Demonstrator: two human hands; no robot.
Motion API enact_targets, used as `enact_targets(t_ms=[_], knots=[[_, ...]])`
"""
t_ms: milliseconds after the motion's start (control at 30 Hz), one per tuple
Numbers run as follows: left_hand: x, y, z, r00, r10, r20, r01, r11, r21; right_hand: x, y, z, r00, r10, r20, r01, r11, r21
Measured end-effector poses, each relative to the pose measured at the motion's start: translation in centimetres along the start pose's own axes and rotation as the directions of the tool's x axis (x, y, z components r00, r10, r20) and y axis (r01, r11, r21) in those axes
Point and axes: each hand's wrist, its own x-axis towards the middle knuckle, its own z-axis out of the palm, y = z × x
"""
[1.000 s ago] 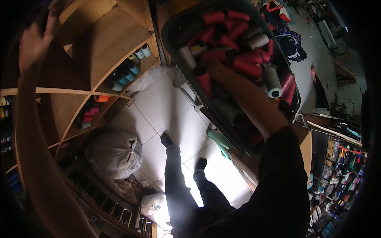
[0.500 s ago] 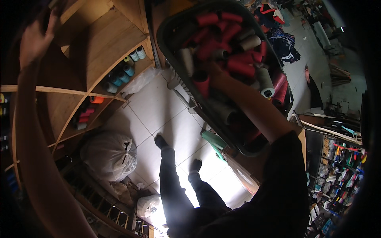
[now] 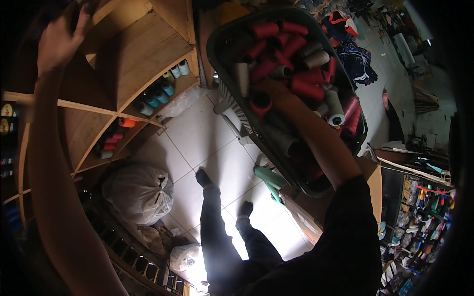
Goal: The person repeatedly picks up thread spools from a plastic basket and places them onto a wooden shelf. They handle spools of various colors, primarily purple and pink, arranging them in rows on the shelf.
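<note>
My left hand (image 3: 60,42) is raised at the upper left, in front of the wooden shelf (image 3: 79,104). Its thumb and fingers stand apart, though shadow hides the far fingertips; nothing held shows. At the upper middle is a dark green plastic basket (image 3: 216,74) full of thread cones, mostly red, some grey or white. My right hand (image 3: 276,92) reaches down among them, its fingers partly hidden, closed on a red thread cone (image 3: 260,102) whose dark end hole faces up. Beside that forearm lies a pale grey cone (image 3: 334,106).
Teal cones (image 3: 160,95) and an orange cone (image 3: 127,122) stand in shelf compartments. A tied white plastic bag (image 3: 140,195) sits on the tiled floor (image 3: 190,130) at the left. Cardboard (image 3: 308,209) is below the basket. A crowded rack (image 3: 424,222) stands at the right.
The view has shifted slightly, so shelf and basket appear a little farther right. The red cone at my right hand has tipped, turning its end hole upward. My left hand stays raised by the shelf.
</note>
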Motion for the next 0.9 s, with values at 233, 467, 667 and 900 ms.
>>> enact_targets(t_ms=[233,467,667,900], knots=[[0.0,-1.6,-0.7,1.000,-0.014,0.026,0.013,1.000,0.027,-2.2,-3.8,-13.3,0.909,0.341,-0.238,-0.154,0.807,0.570],[-0.4,-0.7,-0.9,0.999,0.042,0.015,-0.042,0.999,-0.025,-2.7,-5.6,-19.8,0.830,0.433,-0.353,0.160,0.421,0.893],[-0.3,2.1,-3.0,0.997,-0.070,-0.022,0.070,0.997,-0.038,3.7,-13.2,-26.7,0.610,0.404,-0.681,0.543,0.413,0.731],[0.5,1.8,-3.9,0.858,-0.514,-0.011,0.498,0.837,-0.228,16.4,-19.8,-34.0,0.480,0.186,-0.857,0.728,0.460,0.508]])
